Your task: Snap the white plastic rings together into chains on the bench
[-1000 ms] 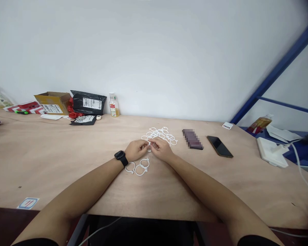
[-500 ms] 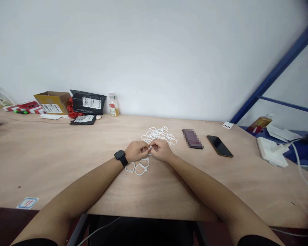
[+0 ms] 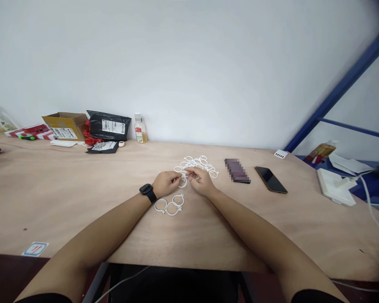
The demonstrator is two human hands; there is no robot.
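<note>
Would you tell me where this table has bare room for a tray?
The widest bare tabletop lies left of the left hand, between the cardboard box and the sticker at the near edge. Another patch sits right of the right hand, nearer than the phone. It is crowded around the ring pile and the ring both hands pinch.

Past the fingers (image 3: 178,178), a heap of white plastic rings (image 3: 199,163) blocks the way; three more white rings (image 3: 170,206) lie wrist-side. Leftward, the pale plywood tabletop (image 3: 82,189) lies open.
</note>
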